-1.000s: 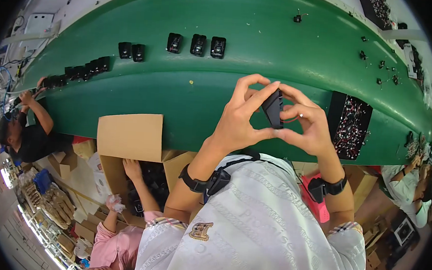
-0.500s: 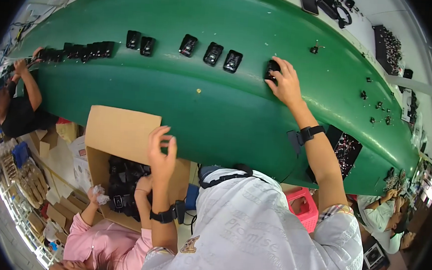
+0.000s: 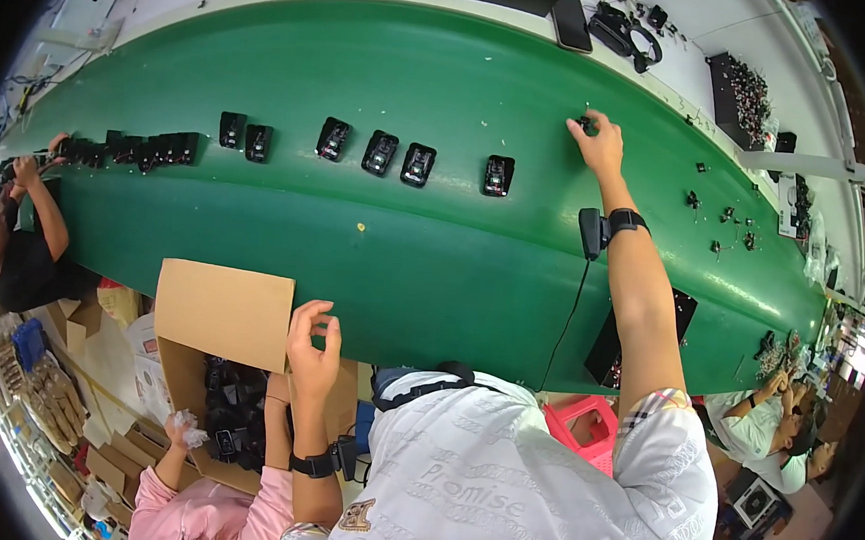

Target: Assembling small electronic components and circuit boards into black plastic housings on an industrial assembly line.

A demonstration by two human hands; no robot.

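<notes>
My right hand (image 3: 601, 149) reaches over the green belt (image 3: 424, 249), its thumb and fingers pinched round a small black part (image 3: 583, 123). Details of that part are mostly hidden by the fingers. Just left of it lies a black rectangular housing (image 3: 498, 176) with small parts inside. More such housings stretch leftward, among them one black housing (image 3: 419, 165) and another black housing (image 3: 334, 139). Beside the cardboard box's raised flap (image 3: 223, 314), my left hand (image 3: 314, 350) hovers with loosely bent fingers, thumb apart, holding nothing.
Small wired parts (image 3: 728, 214) lie scattered on the belt's right. A black tray (image 3: 611, 351) sits under my right forearm. At left, a person in pink (image 3: 220, 516) reaches into the cardboard box (image 3: 181, 378); another person (image 3: 28, 252) handles clustered housings (image 3: 145, 150). A pink stool (image 3: 596, 437) stands near me.
My right hand has let go of the rightmost housing and moved right and away to the small part, which it now pinches. My view has shifted; my left hand stays near the flap.
</notes>
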